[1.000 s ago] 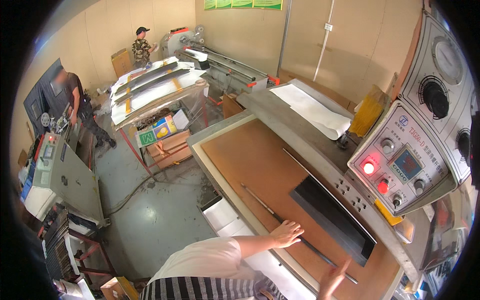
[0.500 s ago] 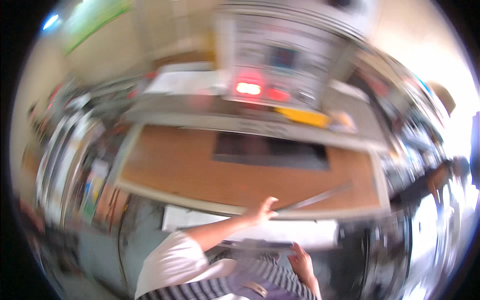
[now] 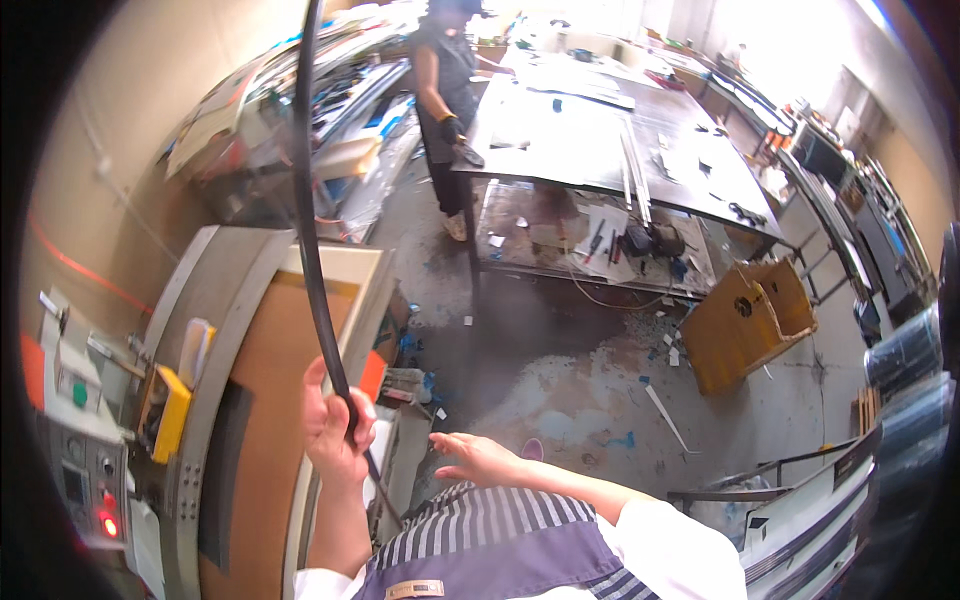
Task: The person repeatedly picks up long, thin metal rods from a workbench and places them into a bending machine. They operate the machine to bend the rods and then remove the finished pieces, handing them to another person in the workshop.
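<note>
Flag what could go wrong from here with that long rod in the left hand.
1. The left hand alone holds the long dark rod, so it might swing or slip; the right hand is open and apart from it.
2. The rod's upper end runs out of the picture, so it could knock something unseen.
3. A white strip and a cardboard box on the floor could be trip hazards.

White sleeves (image 3: 675,550), purple apron (image 3: 500,565) with stripes
</note>
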The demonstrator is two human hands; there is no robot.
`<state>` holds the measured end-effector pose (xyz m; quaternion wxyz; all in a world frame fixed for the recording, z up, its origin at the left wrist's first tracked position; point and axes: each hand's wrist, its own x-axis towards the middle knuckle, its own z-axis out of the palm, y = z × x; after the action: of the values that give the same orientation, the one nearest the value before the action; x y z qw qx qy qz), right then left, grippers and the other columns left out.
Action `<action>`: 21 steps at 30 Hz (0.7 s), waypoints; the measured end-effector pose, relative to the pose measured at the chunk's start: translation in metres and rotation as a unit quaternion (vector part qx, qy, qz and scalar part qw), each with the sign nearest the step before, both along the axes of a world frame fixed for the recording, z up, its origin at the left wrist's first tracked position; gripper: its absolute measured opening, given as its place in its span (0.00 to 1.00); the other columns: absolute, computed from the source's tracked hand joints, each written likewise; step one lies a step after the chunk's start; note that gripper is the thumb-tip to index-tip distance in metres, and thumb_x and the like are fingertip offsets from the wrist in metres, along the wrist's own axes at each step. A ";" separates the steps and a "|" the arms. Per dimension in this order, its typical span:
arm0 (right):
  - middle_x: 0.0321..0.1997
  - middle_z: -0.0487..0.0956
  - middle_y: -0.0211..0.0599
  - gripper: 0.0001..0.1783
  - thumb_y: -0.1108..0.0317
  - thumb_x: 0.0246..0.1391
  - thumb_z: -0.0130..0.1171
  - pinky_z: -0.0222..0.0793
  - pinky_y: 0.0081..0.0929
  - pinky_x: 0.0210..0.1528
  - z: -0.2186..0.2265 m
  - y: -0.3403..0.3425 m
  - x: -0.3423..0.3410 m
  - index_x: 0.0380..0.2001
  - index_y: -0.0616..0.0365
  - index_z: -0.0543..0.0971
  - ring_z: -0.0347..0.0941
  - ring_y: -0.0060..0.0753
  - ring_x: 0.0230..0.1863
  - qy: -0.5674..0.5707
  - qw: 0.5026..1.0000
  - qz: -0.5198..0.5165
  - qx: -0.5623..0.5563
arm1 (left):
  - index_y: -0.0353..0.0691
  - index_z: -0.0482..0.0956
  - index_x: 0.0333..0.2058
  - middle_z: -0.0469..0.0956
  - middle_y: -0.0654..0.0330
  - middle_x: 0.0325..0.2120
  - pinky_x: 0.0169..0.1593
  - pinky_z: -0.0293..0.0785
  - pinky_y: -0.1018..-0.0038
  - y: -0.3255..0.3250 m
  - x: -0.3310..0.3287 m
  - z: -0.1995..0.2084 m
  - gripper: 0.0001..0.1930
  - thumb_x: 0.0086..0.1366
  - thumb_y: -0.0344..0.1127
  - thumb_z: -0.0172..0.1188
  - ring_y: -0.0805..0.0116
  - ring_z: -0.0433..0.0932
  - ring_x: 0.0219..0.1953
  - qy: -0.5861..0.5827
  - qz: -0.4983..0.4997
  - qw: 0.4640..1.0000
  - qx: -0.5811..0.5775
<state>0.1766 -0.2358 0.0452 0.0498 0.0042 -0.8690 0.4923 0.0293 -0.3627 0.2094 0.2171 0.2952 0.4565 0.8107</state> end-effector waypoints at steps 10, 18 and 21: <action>0.21 0.72 0.20 0.09 0.67 0.62 0.55 0.62 0.15 0.27 0.007 0.142 0.086 0.41 0.61 0.78 0.65 0.10 0.24 0.117 0.872 -0.332 -0.341 | 0.51 0.53 0.66 0.77 0.50 0.36 0.28 0.71 0.78 0.307 0.090 0.003 0.36 0.64 0.53 0.58 0.71 0.73 0.24 -0.030 -0.264 0.961 0.078; 0.14 0.67 0.20 0.17 0.61 0.61 0.58 0.52 0.19 0.19 -0.037 0.209 0.175 0.21 0.59 0.73 0.58 0.12 0.18 0.069 0.769 -0.616 -0.155 | 0.45 0.37 0.69 0.55 0.45 0.65 0.63 0.63 0.61 0.372 0.090 -0.100 0.46 0.63 0.35 0.62 0.55 0.64 0.63 0.089 -0.415 0.881 -0.210; 0.13 0.67 0.22 0.19 0.60 0.60 0.59 0.53 0.21 0.19 -0.058 0.212 0.187 0.18 0.59 0.71 0.59 0.13 0.17 0.007 0.747 -0.647 -0.151 | 0.41 0.50 0.65 0.64 0.51 0.59 0.58 0.70 0.65 0.369 0.066 -0.167 0.36 0.63 0.29 0.60 0.61 0.70 0.56 0.140 -0.407 0.848 -0.309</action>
<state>0.3641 -0.0234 -0.0126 0.3620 -0.5634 -0.5776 0.4668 0.0949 0.0059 0.0427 0.5415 0.4827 0.5477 0.4168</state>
